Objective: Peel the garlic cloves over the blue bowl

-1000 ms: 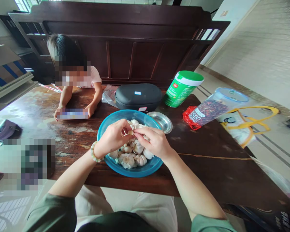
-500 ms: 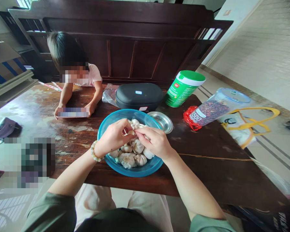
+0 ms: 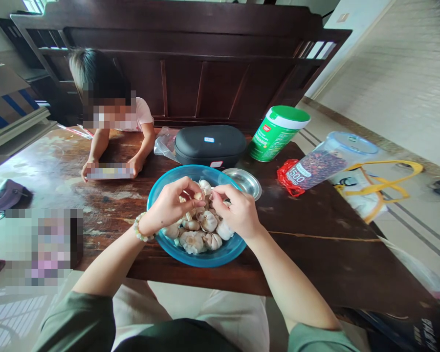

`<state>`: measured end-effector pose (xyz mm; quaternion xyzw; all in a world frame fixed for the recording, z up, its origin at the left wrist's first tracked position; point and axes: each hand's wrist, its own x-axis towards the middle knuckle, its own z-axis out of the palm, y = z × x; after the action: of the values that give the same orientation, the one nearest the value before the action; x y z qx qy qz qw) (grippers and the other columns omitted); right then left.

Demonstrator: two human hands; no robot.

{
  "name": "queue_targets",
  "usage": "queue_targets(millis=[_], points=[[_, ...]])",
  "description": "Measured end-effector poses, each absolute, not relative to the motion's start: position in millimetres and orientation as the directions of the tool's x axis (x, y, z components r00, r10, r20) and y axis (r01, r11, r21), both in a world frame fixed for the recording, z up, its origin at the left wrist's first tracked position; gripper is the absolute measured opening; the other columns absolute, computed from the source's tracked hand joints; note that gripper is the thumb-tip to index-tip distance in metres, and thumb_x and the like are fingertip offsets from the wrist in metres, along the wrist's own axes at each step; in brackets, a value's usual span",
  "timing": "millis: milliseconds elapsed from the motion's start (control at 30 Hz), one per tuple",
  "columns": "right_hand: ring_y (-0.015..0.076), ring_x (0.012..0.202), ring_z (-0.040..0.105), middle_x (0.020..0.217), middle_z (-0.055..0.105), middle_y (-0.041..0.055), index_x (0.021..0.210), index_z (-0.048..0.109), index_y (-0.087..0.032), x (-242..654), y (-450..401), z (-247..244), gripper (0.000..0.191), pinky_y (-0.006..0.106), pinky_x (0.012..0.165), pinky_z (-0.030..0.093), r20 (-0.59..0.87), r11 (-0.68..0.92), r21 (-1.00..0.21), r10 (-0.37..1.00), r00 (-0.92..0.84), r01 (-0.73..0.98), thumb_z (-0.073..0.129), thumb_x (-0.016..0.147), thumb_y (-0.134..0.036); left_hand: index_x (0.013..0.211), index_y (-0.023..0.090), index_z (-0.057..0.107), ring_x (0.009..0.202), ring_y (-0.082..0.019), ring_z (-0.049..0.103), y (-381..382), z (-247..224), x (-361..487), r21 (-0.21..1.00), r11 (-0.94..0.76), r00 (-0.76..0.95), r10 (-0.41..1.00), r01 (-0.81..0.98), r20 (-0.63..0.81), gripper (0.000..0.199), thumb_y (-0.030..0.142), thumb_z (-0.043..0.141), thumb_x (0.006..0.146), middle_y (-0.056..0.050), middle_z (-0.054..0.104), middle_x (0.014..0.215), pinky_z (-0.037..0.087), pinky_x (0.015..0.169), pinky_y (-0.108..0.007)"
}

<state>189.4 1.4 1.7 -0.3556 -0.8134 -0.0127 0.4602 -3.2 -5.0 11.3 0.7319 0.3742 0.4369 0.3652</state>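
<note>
Over a blue plastic bowl [image 3: 205, 260] of garlic bulbs [image 3: 193, 242], both hands work close together. My left hand [image 3: 174, 201], with a bead bracelet [image 3: 140, 227] at its wrist, pinches a small garlic clove [image 3: 198, 196] between thumb and fingertips. My right hand [image 3: 239, 210] is just to the right, thumb and index finger pressed together; a pale bit shows at its tips, too small to name. Several whole bulbs fill the bowl below. Behind its right rim stands a small metal dish [image 3: 252, 182], partly hidden by the bowl.
On the wooden table [image 3: 297, 259] are a black case [image 3: 210, 144], a green canister [image 3: 278, 134] and a clear jar [image 3: 317, 168] on red plastic. Across at the left a person [image 3: 143, 117] leans on the table, holding a flat device [image 3: 110, 172]. A cap [image 3: 7, 194] lies far left.
My hands have drawn slightly apart; they were touching at the fingertips. The clove in my left hand now shows clearly. The bowl has stayed in place.
</note>
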Motion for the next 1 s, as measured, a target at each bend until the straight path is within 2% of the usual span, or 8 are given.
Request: queue_targets(millis=[200, 333, 400, 667, 800, 1000], points=[[0.0114, 0.054, 0.061, 0.064, 0.065, -0.0017, 0.08, 0.056, -0.02, 190.0, 0.4, 2.2, 0.01, 0.023, 0.053, 0.049, 0.736, 0.755, -0.344, 0.586, -0.339, 0.558, 0.054, 0.085, -0.012, 0.093, 0.014, 0.067, 0.088, -0.014, 0.062, -2.2, 15.4, -5.4, 0.893, -0.422, 0.31, 0.88, 0.158, 0.361, 0.023, 0.032, 0.071, 0.079, -0.006, 0.064, 0.096, 0.053, 0.076, -0.025], [0.0136, 0.065, 0.067, 0.079, 0.07, 0.0022, 0.094, 0.058, -0.019, 190.4, -0.7, 1.8, 0.012, 0.025, 0.062, 0.053, 0.71, 0.772, -0.358, 0.591, -0.384, 0.525, 0.053, 0.085, -0.011, 0.097, 0.015, 0.068, 0.089, -0.014, 0.062, -2.3, 16.1, -4.9, 0.878, -0.444, 0.33, 0.867, 0.177, 0.372, 0.023, 0.033, 0.067, 0.082, -0.007, 0.065, 0.097, 0.053, 0.077, -0.025], [0.014, 0.068, 0.068, 0.084, 0.072, 0.0031, 0.097, 0.058, -0.019, 190.4, -0.5, 1.8, 0.013, 0.025, 0.063, 0.054, 0.715, 0.785, -0.346, 0.575, -0.397, 0.513, 0.054, 0.087, -0.012, 0.098, 0.015, 0.069, 0.088, -0.014, 0.061, -2.1, 15.4, -4.6, 0.859, -0.472, 0.334, 0.857, 0.201, 0.392, 0.023, 0.032, 0.067, 0.083, -0.007, 0.065, 0.096, 0.053, 0.076, -0.024], [0.0161, 0.075, 0.069, 0.082, 0.072, 0.0037, 0.091, 0.061, -0.02, 189.6, -1.1, 3.7, 0.006, 0.027, 0.068, 0.055, 0.74, 0.821, -0.304, 0.523, -0.423, 0.483, 0.056, 0.09, -0.017, 0.095, 0.016, 0.065, 0.073, -0.009, 0.058, -4.3, 8.9, -2.1, 0.72, -0.58, 0.333, 0.813, 0.381, 0.478, 0.015, 0.024, 0.066, 0.083, -0.004, 0.063, 0.092, 0.051, 0.069, -0.023], [0.0161, 0.074, 0.069, 0.082, 0.072, 0.0036, 0.092, 0.062, -0.02, 189.6, -1.7, 3.0, 0.009, 0.028, 0.068, 0.055, 0.722, 0.814, -0.316, 0.54, -0.433, 0.487, 0.054, 0.09, -0.017, 0.092, 0.017, 0.062, 0.075, -0.011, 0.058, -7.0, 7.6, -1.0, 0.656, -0.595, 0.33, 0.804, 0.465, 0.495, 0.011, 0.022, 0.065, 0.082, -0.003, 0.062, 0.087, 0.05, 0.07, -0.024], [0.0155, 0.072, 0.069, 0.08, 0.072, 0.0035, 0.092, 0.064, -0.019, 189.7, -0.6, 2.0, 0.007, 0.026, 0.066, 0.054, 0.738, 0.838, -0.287, 0.502, -0.451, 0.464, 0.058, 0.089, -0.017, 0.09, 0.018, 0.059, 0.076, -0.011, 0.057, -7.9, 6.9, -1.9, 0.624, -0.6, 0.344, 0.8, 0.501, 0.492, 0.011, 0.019, 0.065, 0.081, -0.001, 0.061, 0.087, 0.048, 0.07, -0.023]])
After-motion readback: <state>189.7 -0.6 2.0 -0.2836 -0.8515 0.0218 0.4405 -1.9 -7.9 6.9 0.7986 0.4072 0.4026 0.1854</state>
